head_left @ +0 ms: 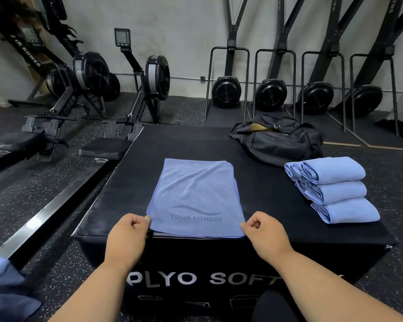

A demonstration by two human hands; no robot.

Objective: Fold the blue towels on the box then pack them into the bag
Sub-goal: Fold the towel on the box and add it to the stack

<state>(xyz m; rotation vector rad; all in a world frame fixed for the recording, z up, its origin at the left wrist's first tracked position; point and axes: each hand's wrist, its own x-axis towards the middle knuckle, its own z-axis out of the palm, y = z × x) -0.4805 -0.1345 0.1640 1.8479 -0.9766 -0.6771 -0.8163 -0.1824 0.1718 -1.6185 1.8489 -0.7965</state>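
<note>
A soft, matt blue microfibre-looking towel (196,196), printed with a darker grey logo and edged in stitched hem, lies on a black box (277,198) covered in smooth, faintly sheened vinyl-like skin with pale printed lettering. Three folded towels (335,189) of the same fine-napped cloth sit beside a black bag (279,140) of crinkled, slightly shiny woven fabric with a metal ring. The floor (56,182) is rough black rubber flecked with white; a rowing-machine rail (49,212) gleams as brushed metal.

Both hands, left (126,238) and right (264,235), pinch the near corners of a blue towel (196,196) at the box's (135,173) near edge; three folded towels (335,189) lie along its right edge, the bag (279,142) at its far right corner.
</note>
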